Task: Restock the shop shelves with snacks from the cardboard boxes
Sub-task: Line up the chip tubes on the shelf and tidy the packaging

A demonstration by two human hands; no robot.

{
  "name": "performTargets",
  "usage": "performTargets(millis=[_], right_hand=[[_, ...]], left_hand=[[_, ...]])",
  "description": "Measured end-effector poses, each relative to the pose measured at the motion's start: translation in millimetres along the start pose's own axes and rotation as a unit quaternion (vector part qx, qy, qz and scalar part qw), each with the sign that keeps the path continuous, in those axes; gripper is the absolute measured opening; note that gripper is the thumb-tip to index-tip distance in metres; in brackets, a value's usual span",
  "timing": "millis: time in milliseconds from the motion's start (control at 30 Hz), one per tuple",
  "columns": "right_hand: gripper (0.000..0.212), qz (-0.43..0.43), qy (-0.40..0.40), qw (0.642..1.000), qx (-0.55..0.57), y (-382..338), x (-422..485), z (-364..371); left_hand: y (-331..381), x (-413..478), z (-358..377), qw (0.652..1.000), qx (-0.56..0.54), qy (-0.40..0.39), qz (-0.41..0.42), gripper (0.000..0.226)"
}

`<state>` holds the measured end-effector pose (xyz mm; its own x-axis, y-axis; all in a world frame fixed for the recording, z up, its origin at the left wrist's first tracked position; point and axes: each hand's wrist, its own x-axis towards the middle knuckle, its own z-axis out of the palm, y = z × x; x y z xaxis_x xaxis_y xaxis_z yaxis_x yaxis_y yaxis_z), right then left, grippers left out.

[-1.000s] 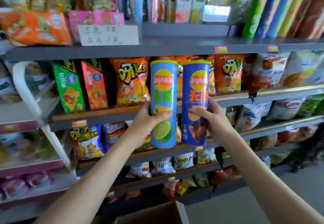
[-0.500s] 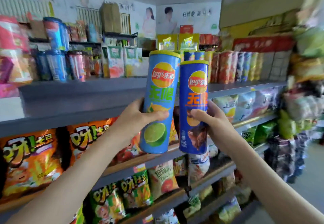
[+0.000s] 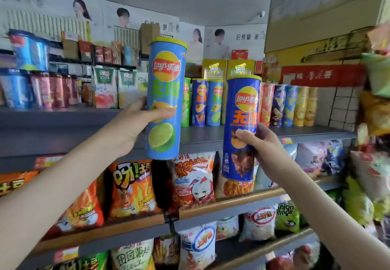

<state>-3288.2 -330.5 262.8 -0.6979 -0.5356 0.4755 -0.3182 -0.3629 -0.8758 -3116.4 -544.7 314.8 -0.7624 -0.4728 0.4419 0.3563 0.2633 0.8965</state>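
My left hand grips a light-blue Lay's lime chip can, held upright and raised in front of the top grey shelf. My right hand grips a dark-blue Lay's chip can, lower and to the right, its base in front of the bag shelf. Behind them a row of chip cans stands on the top shelf. No cardboard box with snacks is in view below.
Bagged snacks fill the wooden-edged shelves below. Drink cups and juice cartons stand at the top shelf's left. More colourful cans stand at its right. Hanging snack bags crowd the right edge.
Both hands rose with their cans towards the top shelf. The cans moved apart, the lime can higher and left, the dark-blue one lower and right. My view tilted up.
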Motion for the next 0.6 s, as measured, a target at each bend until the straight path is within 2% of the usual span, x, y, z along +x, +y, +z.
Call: performTargets(millis=[67, 233, 367, 467, 600], right_hand=[[0.052, -0.01, -0.006, 1.0, 0.025, 5.0, 28.1, -12.1], [0.057, -0.017, -0.055, 0.997, 0.041, 28.4, 109.8, -24.0], [0.063, -0.001, -0.094, 0.995, 0.042, 60.7, 179.0, -16.7], [0.046, 0.016, -0.131, 0.991, 0.003, 81.6, 225.3, -9.5], [0.042, 0.045, -0.186, 0.98, -0.05, 101.6, 267.3, -7.5]], left_hand=[[-3.7, 16.1, 6.1, 1.0, 0.009, 0.026, 0.006, 0.047], [-18.7, 60.5, 11.8, 0.995, 0.021, 0.094, 0.024, 0.023], [-35.4, 97.6, 9.2, 0.992, 0.039, 0.119, 0.023, 0.035], [-45.6, 124.9, 3.7, 0.99, 0.045, 0.135, 0.025, 0.046], [-56.8, 157.8, -2.1, 0.987, 0.061, 0.144, 0.022, 0.037]])
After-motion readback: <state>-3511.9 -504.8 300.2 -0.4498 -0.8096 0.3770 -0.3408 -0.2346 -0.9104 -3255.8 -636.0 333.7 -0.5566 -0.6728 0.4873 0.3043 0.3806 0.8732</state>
